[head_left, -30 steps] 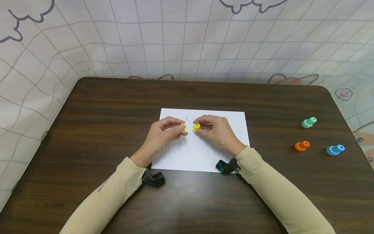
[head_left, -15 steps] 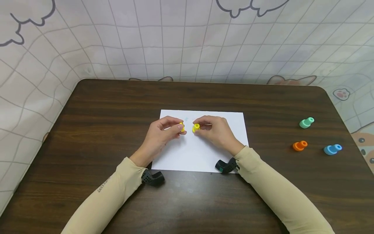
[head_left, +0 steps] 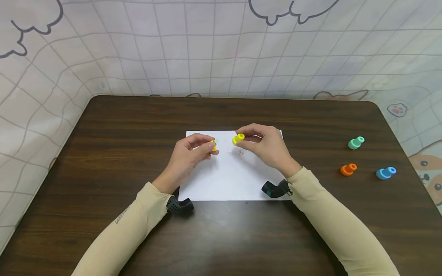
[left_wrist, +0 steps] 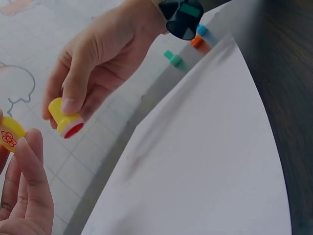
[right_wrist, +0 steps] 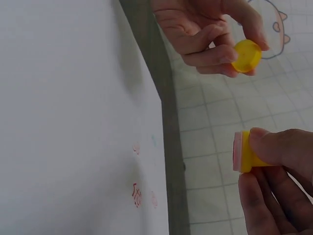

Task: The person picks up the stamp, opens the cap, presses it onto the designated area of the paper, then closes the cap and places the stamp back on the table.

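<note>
My right hand [head_left: 267, 143] pinches a small yellow toy stamp [head_left: 238, 139] by its narrow handle, raised above the white paper [head_left: 231, 176]. The left wrist view shows the red, pale-rimmed stamping face of this stamp [left_wrist: 63, 117] tilted downward. Between the thumb and fingers of my left hand [head_left: 188, 155] is the stamp's round yellow cap [right_wrist: 247, 56], which bears a red flower picture in the left wrist view. Cap and stamp are apart. Small red prints [right_wrist: 136, 195] mark the paper near its far edge, with a faint greenish mark close by.
Three more stamps stand on the dark wooden table [head_left: 138, 126] to the right: mint green [head_left: 356, 143], orange [head_left: 348, 169] and blue [head_left: 386, 173]. A white grid-patterned cloth [head_left: 207, 50] hangs behind the table. Each wrist wears a black camera mount.
My right hand has lifted the stamp off the paper and shifted right and away from me, uncovering red prints. My left hand stays nearly in place with the cap.
</note>
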The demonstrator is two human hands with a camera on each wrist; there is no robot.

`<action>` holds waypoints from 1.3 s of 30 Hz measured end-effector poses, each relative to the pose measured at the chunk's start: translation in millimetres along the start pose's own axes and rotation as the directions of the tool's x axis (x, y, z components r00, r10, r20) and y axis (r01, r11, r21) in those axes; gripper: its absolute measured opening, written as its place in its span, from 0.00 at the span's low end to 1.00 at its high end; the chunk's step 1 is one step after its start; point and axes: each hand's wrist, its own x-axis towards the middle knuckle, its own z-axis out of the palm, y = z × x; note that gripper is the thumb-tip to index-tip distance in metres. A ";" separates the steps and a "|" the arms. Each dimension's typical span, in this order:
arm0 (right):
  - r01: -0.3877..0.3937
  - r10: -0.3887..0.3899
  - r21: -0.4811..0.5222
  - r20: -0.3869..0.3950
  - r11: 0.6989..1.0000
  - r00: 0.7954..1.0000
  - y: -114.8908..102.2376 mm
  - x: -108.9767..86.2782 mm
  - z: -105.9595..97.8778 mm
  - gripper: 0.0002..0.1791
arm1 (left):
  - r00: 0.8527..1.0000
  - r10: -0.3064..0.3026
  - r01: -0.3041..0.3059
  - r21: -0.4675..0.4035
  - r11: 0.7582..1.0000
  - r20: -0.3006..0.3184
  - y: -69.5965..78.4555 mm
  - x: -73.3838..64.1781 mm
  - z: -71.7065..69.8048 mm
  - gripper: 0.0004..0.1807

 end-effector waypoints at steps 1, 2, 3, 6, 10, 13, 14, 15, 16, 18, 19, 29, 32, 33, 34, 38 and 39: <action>0.003 -0.003 0.014 -0.011 1.000 1.000 -0.8 -1.4 -3.3 0.17 | 1.000 0.003 -0.003 -0.002 1.000 0.003 0.8 0.9 1.9 0.23; 0.004 -0.003 0.028 -0.022 1.000 1.000 -1.1 -2.7 -6.5 0.16 | 1.000 0.005 -0.005 -0.003 1.000 0.007 1.6 1.9 3.7 0.23; 0.004 -0.002 0.040 -0.034 0.999 0.999 -1.4 -4.2 -9.6 0.16 | 1.000 0.008 -0.008 -0.004 1.000 0.010 2.3 2.8 5.7 0.22; 0.013 -0.007 0.100 -0.066 0.995 0.998 -1.3 -8.7 -17.6 0.17 | 1.000 0.018 -0.018 -0.011 1.000 0.025 4.4 6.4 13.2 0.21; 0.027 -0.008 0.197 -0.098 0.980 0.995 -0.7 -16.3 -24.4 0.17 | 0.998 0.031 -0.031 -0.003 1.000 0.052 7.5 10.6 26.3 0.19; 0.046 -0.019 0.243 -0.114 0.969 0.993 0.2 -22.6 -26.0 0.17 | 0.997 0.034 -0.034 -0.003 0.999 0.074 8.2 12.6 35.8 0.16; 0.054 -0.024 0.254 -0.118 0.966 0.993 0.7 -24.7 -26.4 0.17 | 0.996 0.036 -0.035 -0.007 0.999 0.083 8.2 13.4 39.0 0.15; 0.061 -0.029 0.261 -0.123 0.964 0.992 1.1 -26.9 -26.8 0.17 | 0.995 0.037 -0.036 -0.012 0.999 0.091 8.2 14.1 42.1 0.14; 0.067 -0.034 0.265 -0.128 0.962 0.991 1.7 -29.0 -26.9 0.17 | 0.994 0.037 -0.036 -0.019 0.999 0.099 8.1 14.7 45.2 0.15; 0.075 -0.038 0.275 -0.135 0.958 0.990 3.0 -32.6 -26.9 0.17 | 0.993 0.037 -0.034 -0.034 0.999 0.116 7.5 16.0 50.9 0.18; 0.077 -0.039 0.282 -0.138 0.956 0.990 3.6 -34.5 -26.9 0.16 | 0.992 0.036 -0.032 -0.040 0.999 0.124 6.8 16.9 53.6 0.19; 0.088 -0.039 0.363 -0.140 0.928 0.989 7.9 -45.1 -25.9 0.16 | 0.986 0.033 -0.020 -0.078 0.997 0.164 2.1 20.3 70.2 0.11; 0.090 -0.040 0.372 -0.140 0.924 0.989 8.8 -47.0 -26.2 0.16 | 0.984 0.035 -0.023 -0.073 0.997 0.173 1.3 21.0 72.5 0.11; 0.090 -0.039 0.376 -0.139 0.922 0.990 9.2 -47.4 -26.2 0.16 | 0.984 0.035 -0.022 -0.072 0.997 0.176 1.0 21.3 73.2 0.12; 0.088 -0.039 0.374 -0.138 0.923 0.990 9.8 -47.8 -26.1 0.16 | 0.983 0.036 -0.024 -0.068 0.997 0.180 0.6 21.5 73.8 0.12; 0.082 -0.033 0.381 -0.134 0.921 0.990 11.9 -49.6 -25.4 0.18 | 0.981 0.039 -0.026 -0.069 0.997 0.189 -0.7 22.3 75.9 0.14; 0.079 -0.029 0.383 -0.134 0.920 0.991 12.5 -50.0 -25.1 0.18 | 0.981 0.038 -0.024 -0.073 0.997 0.191 -1.1 22.4 76.3 0.14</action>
